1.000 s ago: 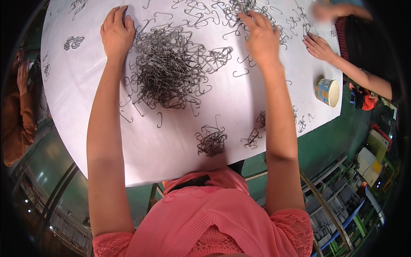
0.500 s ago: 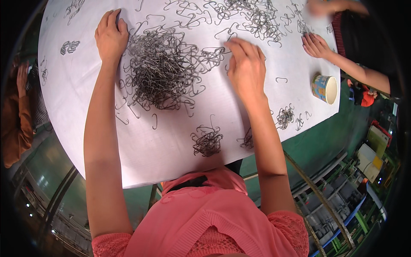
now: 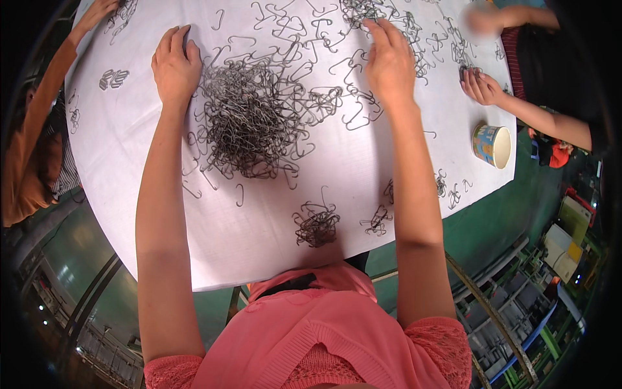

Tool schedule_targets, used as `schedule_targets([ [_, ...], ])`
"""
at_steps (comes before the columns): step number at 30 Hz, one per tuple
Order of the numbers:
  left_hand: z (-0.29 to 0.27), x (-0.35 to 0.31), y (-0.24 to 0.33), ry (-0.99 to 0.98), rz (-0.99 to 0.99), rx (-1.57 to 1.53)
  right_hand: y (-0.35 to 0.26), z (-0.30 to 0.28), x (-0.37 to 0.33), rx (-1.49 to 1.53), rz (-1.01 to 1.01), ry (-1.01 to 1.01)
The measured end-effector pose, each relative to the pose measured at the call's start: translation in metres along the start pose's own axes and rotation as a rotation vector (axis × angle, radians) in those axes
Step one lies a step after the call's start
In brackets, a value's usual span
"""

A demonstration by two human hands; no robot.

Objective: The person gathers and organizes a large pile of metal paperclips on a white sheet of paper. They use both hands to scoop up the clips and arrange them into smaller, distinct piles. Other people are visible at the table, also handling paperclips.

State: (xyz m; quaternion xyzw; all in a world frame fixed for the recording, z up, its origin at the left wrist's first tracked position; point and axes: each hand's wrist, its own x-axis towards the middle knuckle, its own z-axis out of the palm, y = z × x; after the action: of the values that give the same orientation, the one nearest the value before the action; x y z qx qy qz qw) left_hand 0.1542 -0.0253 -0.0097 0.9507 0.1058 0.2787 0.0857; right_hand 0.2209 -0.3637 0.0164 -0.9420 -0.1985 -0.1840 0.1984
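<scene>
Hooks [image 3: 249, 120] adjoin the unclenched left hand [image 3: 175, 70]; whether the right hand [image 3: 392, 68] grips is hidden.

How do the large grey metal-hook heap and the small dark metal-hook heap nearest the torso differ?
The large heap spreads far wider than the small heap. The large heap lies beside the left hand; the small heap sits near the edge of the white tabletop. Both are tangled metal hooks.

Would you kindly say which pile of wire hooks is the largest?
The dense heap just right of the left hand; the near-edge piles are far smaller, and the hooks by the right hand lie more scattered.
</scene>
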Motion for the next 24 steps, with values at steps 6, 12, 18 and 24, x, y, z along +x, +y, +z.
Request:
schedule_targets([
  [6, -0.001, -0.002, -0.004, 0.009, 0.004, 0.015, 0.011, -0.019, 0.003, -0.266, 0.238, -0.201],
  [12, -0.002, 0.0, 0.0, -0.006, 0.008, 0.016, -0.026, 0.0, -0.035, -0.06, -0.157, -0.211],
  [18, -0.001, 0.0, -0.001, -0.014, 0.005, 0.022, -0.015, -0.012, -0.035, -0.045, 0.092, -0.025],
  [24, -0.005, 0.001, 0.001, -0.018, 0.008, 0.015, -0.012, -0.033, -0.009, 0.111, 0.113, -0.092],
])
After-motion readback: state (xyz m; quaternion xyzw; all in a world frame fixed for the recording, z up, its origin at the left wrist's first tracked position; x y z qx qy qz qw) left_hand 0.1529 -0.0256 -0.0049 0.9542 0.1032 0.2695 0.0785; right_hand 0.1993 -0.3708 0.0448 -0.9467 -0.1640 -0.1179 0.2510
